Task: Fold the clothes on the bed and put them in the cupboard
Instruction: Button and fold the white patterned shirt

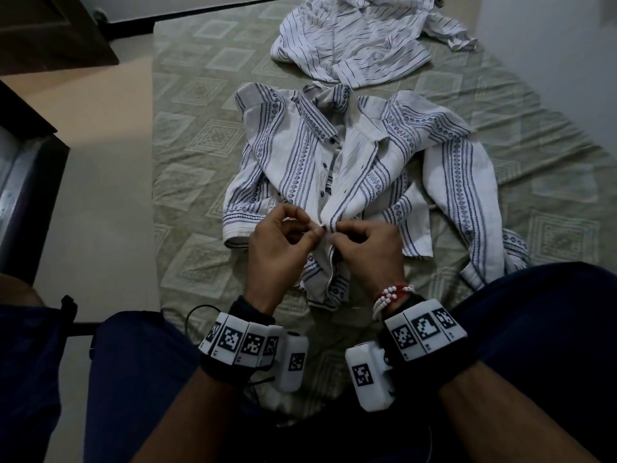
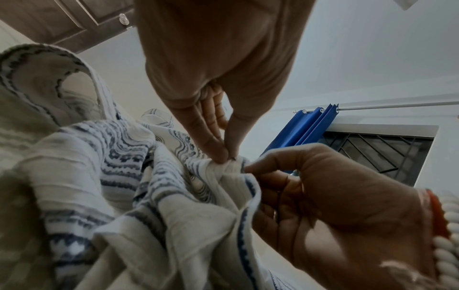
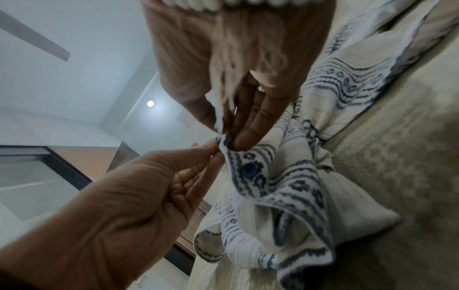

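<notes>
A white shirt with blue patterned stripes (image 1: 334,168) lies front-up on the green bedspread (image 1: 200,128), sleeves spread. My left hand (image 1: 283,235) and right hand (image 1: 364,242) meet at the shirt's front opening near the hem and lift it slightly. In the left wrist view my left hand (image 2: 223,155) pinches the placket edge of the patterned shirt (image 2: 124,176) between thumb and finger. In the right wrist view my right hand (image 3: 231,141) pinches the opposite edge of the shirt (image 3: 273,186) beside a dark button (image 3: 249,170). A second white shirt with thin dark stripes (image 1: 360,38) lies crumpled farther up the bed.
Bare floor (image 1: 110,195) runs along the bed's left side. A dark wooden door (image 1: 50,31) stands at the far left and a metal-framed cupboard edge (image 1: 23,188) nearer me. A wall (image 1: 551,45) borders the bed's right. Blue curtains (image 2: 310,125) hang by a window.
</notes>
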